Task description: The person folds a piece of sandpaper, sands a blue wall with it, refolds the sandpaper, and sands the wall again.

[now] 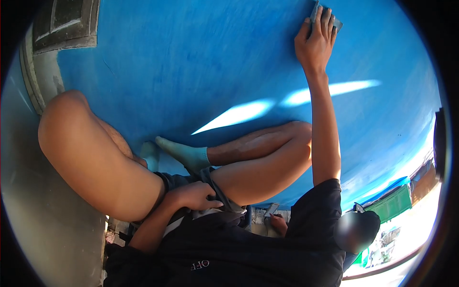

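My right hand (316, 45) is stretched far up against a blue-painted wall (201, 57). Its fingers are closed over a flat grey pad (338, 25), pressed to the paint; the hand covers most of the pad, so its exact kind is unclear. Down at my lap, my left hand (193, 196) rests on the dark shorts (177, 181), thumb and fingers apart and loosely bent, with no tool in it. My bare knees are spread to both sides, and light green socks (184, 152) show between my legs and the wall.
A dark framed panel (67, 21) is set in the wall at upper left. Behind my right arm, a person in a dark cap (370, 227) is close by. A hand (278, 224) near a grey flat tool (271, 209) shows below my thigh. Bright sunlight patches (239, 115) cross the wall.
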`<move>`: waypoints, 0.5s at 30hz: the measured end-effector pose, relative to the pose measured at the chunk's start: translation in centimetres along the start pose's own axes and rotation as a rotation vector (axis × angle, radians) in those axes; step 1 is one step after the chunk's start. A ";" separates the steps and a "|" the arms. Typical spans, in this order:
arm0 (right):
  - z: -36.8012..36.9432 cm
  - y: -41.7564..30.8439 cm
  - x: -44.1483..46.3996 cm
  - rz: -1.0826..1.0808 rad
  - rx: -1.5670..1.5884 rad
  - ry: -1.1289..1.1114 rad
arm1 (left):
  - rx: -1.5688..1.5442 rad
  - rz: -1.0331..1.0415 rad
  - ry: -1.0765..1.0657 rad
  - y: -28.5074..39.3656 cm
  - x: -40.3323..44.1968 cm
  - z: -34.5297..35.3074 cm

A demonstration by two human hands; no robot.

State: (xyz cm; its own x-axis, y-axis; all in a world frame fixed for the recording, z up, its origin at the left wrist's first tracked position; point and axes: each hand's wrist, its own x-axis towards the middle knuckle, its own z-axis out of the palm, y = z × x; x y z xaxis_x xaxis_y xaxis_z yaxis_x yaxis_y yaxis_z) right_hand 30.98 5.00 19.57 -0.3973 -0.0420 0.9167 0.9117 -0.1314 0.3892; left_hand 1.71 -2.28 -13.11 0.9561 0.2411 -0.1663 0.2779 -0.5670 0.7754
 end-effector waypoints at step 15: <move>-2.2 -4.3 -5.3 0.057 -0.058 -0.177 | 0.003 0.010 0.014 0.3 -0.2 -0.1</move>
State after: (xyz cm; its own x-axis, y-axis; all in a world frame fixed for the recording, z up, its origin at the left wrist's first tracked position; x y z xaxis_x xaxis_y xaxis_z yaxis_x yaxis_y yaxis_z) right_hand 28.92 3.61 12.81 -0.3163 0.1237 0.9406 0.9225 -0.1911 0.3354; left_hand 1.57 -2.42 -12.79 0.9576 0.2464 -0.1496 0.2682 -0.5719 0.7752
